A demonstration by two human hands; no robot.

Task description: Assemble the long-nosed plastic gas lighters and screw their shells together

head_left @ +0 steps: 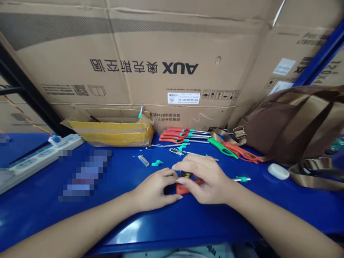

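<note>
On the blue table, a red lighter handle [181, 189] lies between my two hands. My left hand [153, 190] has its fingers curled, thumb and fingertips closed on the handle's left end. My right hand [211, 179] reaches over the handle and pinches a small black piece with yellow lettering [186, 174] just above it. Part of the handle is hidden under my right fingers. A teal plastic part [157, 163] and a clear lighter tank [143, 161] lie beyond my left hand. To the right, a metal tube with a teal part [243, 179] shows past my right wrist.
Several red lighters [174, 134] are stacked at the back, beside a green lighter [223, 147]. A yellow-taped carton [113, 132] stands behind. A power strip [43, 157] and a blurred-out object [86, 175] lie left. A white case [278, 171] and brown bag [290, 122] sit right.
</note>
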